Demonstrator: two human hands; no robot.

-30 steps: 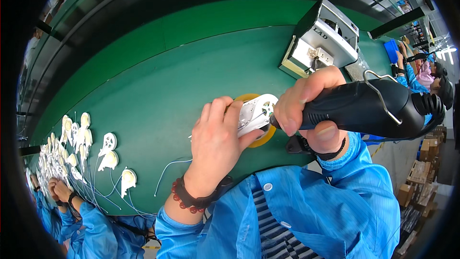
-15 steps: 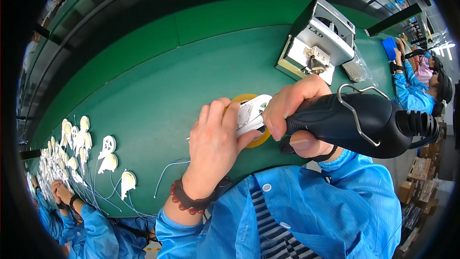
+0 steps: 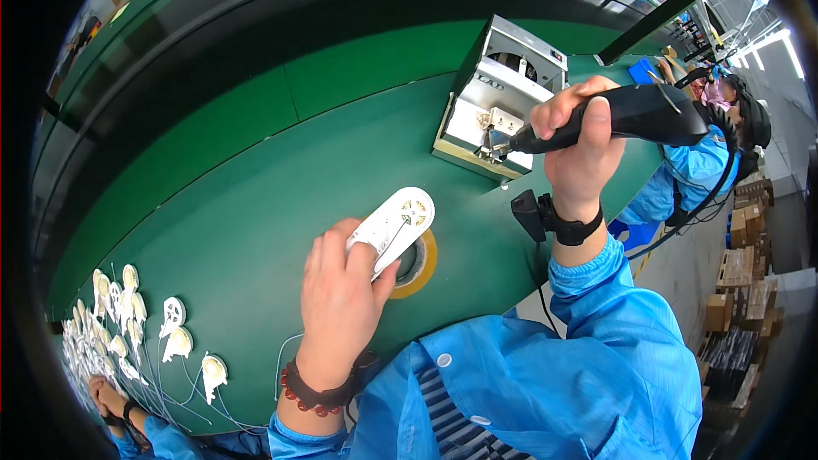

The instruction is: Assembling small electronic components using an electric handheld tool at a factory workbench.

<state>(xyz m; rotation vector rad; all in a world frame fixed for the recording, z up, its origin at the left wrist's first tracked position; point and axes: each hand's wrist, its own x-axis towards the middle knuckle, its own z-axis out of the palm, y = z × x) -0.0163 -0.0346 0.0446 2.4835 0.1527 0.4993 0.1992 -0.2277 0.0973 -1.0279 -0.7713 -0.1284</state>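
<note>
My left hand (image 3: 339,294) is closed on a long white plastic housing (image 3: 394,228) with a round end, tilted over a yellow tape roll (image 3: 426,271) on the bench. A round opening with metallic and coloured bits shows at its far end. In my right hand (image 3: 584,153) is a black electric screwdriver (image 3: 656,115), held nearly level with a coiled cord at its back. Its tip is at the front pick-up spot of a boxy silver and black screw feeder (image 3: 470,126). Whether a screw is on the tip is too small to tell.
At the left lie several white cabled parts (image 3: 177,342) and a larger pile (image 3: 81,349), beside another person's hands (image 3: 109,396). The green bench (image 3: 256,230) has a raised green back edge. A co-worker (image 3: 682,175) sits at the right, near a blue bin (image 3: 641,71).
My right hand has lifted the screwdriver off the white housing and moved it up to the screw feeder. My left hand keeps its hold on the housing, whose round end now shows.
</note>
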